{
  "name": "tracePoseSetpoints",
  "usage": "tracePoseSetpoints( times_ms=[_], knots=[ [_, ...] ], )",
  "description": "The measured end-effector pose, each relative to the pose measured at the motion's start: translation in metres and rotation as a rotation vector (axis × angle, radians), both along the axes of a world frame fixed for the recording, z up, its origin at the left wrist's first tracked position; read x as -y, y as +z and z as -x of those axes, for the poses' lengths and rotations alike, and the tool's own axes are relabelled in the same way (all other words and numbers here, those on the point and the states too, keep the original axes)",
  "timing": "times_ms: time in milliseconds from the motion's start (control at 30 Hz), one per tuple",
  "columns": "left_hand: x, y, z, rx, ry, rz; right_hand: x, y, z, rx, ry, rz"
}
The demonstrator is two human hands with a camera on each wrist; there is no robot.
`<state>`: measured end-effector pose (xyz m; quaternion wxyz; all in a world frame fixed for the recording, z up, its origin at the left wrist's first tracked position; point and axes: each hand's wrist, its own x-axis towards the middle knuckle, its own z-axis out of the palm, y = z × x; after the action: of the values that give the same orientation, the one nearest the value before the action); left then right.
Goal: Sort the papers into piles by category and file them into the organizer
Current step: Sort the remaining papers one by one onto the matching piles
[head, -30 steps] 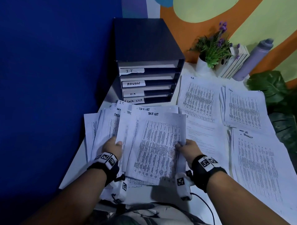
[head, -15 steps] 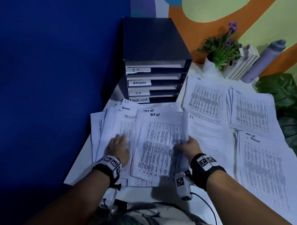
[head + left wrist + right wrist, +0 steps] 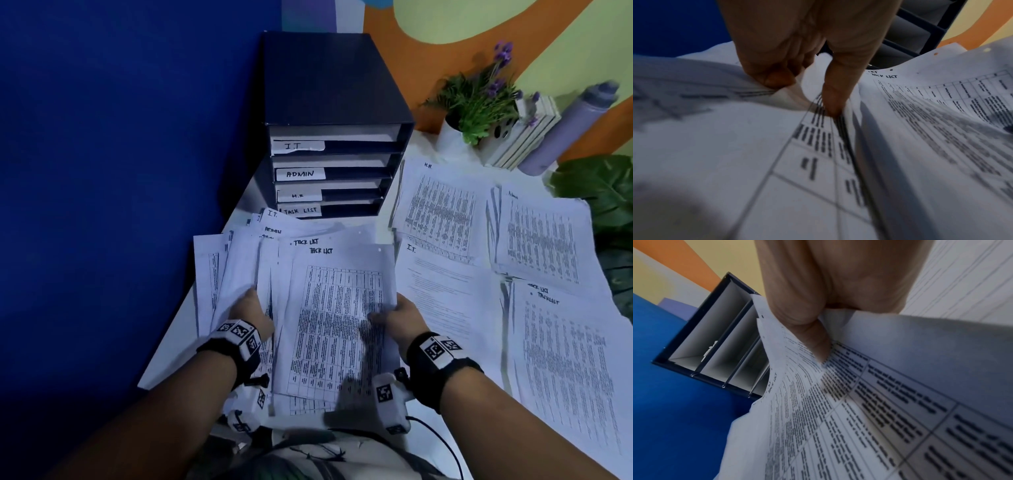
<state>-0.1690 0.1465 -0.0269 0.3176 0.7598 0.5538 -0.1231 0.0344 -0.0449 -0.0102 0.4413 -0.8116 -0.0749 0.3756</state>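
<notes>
A loose heap of printed papers (image 3: 239, 260) lies on the white table in front of the dark organizer (image 3: 329, 130), whose trays are labelled I.T., ADMIN, H.R. and TASK LIST. On top sit sheets headed TASK LIST (image 3: 339, 325). My right hand (image 3: 394, 313) pinches their right edge, thumb on top (image 3: 816, 340), fingers underneath. My left hand (image 3: 251, 310) is in the heap beside them; its fingers (image 3: 774, 76) curl round a fold of paper and the thumb presses between sheets. To the right lie sorted piles: H.R. (image 3: 442, 209), Admin (image 3: 544, 236), I.T. (image 3: 445, 284), Task List (image 3: 575, 370).
A blue wall (image 3: 120, 171) runs close along the left table edge. A potted plant (image 3: 472, 102), a white slatted holder (image 3: 527, 133) and a grey bottle (image 3: 568, 126) stand at the back right. Large green leaves (image 3: 606, 192) overhang the right side.
My left hand let go of the top sheets, pressed flat on the heap, then dug its fingers into the papers. The right hand kept its pinch on the Task List sheets.
</notes>
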Motion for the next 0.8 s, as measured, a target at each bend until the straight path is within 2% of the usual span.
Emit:
tracePoseSetpoints(
  times_ms=[67, 133, 500, 633, 733, 800],
  knots=[
    [0.003, 0.000, 0.001, -0.046, -0.057, -0.123, 0.000, 0.000, 0.000, 0.011, 0.000, -0.004],
    [0.005, 0.001, 0.006, -0.050, -0.026, -0.211, -0.001, 0.001, -0.001, 0.010, -0.004, -0.015],
    [-0.009, -0.005, 0.014, 0.189, 0.086, -0.147, -0.006, -0.002, 0.001, 0.043, 0.035, -0.004],
    [-0.008, -0.007, 0.014, 0.222, 0.048, -0.155, -0.008, -0.003, 0.001, 0.048, 0.028, 0.006],
    [-0.002, -0.007, 0.013, 0.298, 0.135, -0.167, -0.009, -0.002, 0.002, 0.037, 0.004, -0.017],
    [0.000, -0.006, 0.011, 0.240, 0.201, -0.195, -0.010, -0.002, 0.002, 0.047, 0.007, -0.015]
  ],
)
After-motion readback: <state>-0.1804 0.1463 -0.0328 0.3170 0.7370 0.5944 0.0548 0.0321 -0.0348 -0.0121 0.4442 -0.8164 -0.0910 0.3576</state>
